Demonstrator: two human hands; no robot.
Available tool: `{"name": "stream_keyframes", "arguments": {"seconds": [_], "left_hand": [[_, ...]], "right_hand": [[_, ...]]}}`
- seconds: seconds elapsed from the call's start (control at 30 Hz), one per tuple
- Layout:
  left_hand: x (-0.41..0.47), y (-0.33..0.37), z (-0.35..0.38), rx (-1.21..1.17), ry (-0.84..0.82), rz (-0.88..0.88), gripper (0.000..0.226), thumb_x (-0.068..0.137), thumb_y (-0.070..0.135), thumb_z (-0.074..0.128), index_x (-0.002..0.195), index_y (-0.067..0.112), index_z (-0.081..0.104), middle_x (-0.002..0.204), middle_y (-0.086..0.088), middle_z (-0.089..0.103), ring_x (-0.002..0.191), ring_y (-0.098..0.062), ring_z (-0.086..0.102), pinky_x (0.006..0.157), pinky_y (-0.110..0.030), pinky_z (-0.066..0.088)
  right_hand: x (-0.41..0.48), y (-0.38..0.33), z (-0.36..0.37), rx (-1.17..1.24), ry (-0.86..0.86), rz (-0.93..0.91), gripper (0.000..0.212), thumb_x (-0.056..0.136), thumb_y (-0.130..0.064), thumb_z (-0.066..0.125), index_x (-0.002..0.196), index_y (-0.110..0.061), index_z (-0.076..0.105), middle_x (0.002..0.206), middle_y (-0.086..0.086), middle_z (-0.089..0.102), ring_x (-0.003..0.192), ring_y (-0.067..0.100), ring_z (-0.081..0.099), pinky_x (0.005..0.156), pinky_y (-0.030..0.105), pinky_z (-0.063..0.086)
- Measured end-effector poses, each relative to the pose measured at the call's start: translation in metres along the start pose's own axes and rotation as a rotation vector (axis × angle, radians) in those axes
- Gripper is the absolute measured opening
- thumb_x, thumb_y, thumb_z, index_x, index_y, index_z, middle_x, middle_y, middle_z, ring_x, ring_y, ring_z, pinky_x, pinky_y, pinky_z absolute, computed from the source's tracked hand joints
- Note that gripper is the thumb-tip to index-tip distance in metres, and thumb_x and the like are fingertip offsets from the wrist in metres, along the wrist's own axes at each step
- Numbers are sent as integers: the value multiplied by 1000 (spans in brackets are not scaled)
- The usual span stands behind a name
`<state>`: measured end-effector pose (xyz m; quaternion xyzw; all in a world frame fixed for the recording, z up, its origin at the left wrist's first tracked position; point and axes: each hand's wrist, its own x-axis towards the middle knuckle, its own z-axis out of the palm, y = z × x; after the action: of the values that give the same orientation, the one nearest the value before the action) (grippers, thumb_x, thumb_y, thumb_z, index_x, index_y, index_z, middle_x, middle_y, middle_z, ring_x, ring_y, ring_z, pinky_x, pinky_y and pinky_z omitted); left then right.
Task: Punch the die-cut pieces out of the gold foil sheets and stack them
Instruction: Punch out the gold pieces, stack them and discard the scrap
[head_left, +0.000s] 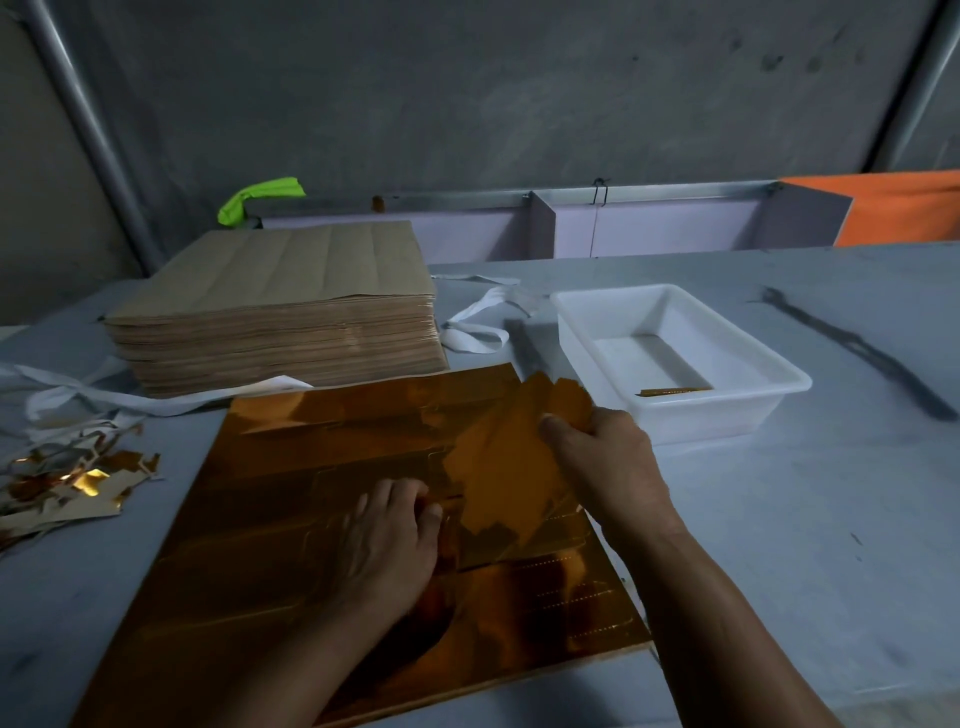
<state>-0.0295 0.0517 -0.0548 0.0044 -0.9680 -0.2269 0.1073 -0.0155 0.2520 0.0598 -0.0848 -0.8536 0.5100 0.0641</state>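
A large gold foil sheet (291, 499) lies flat on the table in front of me, with die-cut lines visible across it. My right hand (602, 457) grips a die-cut gold piece (514, 467) and holds it tilted up above the sheet's right half. My left hand (387, 540) rests palm down on the sheet just left of that piece, fingertips bent against the foil at the cut edge. A thick stack of sheets (280, 306), brown side up, sits at the back left.
A white plastic tray (769, 379) stands to the right with a few gold strips inside. Gold and white offcuts (72, 483) lie heaped at the left edge. White straps (483, 317) trail behind the sheet. A low partition runs along the table's far side.
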Motion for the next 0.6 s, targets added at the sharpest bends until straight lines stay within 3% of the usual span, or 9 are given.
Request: {"name": "stream_keyframes", "arguments": {"seconds": [0.23,0.33,0.43,0.5,0.6], "left_hand": [[3,7,-11,-82,-42,-17,29,101,42,41,127,32,50,126,9,45,113,-7,42,91,-27,41],[0,17,-22,-350,-35,-11,20,102,37,43,116,36,57,117,10,50,105,-6,49,77,-22,41],[-2,32,-36,-690,-109,0,18,103,30,44,102,40,60,108,14,59,101,-4,57,80,-26,46],[-2,41,-44,-875,-199,-20,20,92,36,46,101,31,63,94,12,69,91,-4,63,76,-21,48],[0,47,-47,-907,-217,22,35,72,29,42,94,13,64,73,6,68,73,-5,61,64,-13,44]], "right_hand": [[8,12,3,140,54,40,32,98,-44,55,77,-19,58,81,2,68,75,22,67,73,41,59],[10,15,5,154,63,34,31,97,-46,55,78,-22,57,81,-2,66,75,21,67,70,38,58],[11,15,5,175,74,28,30,97,-47,55,77,-24,56,81,-4,66,76,20,67,70,37,57],[11,16,6,197,85,32,31,97,-48,54,76,-25,54,80,-6,64,77,21,67,71,38,57],[12,16,5,219,86,52,28,97,-48,54,77,-28,53,83,-9,62,81,21,67,76,40,56]]}}
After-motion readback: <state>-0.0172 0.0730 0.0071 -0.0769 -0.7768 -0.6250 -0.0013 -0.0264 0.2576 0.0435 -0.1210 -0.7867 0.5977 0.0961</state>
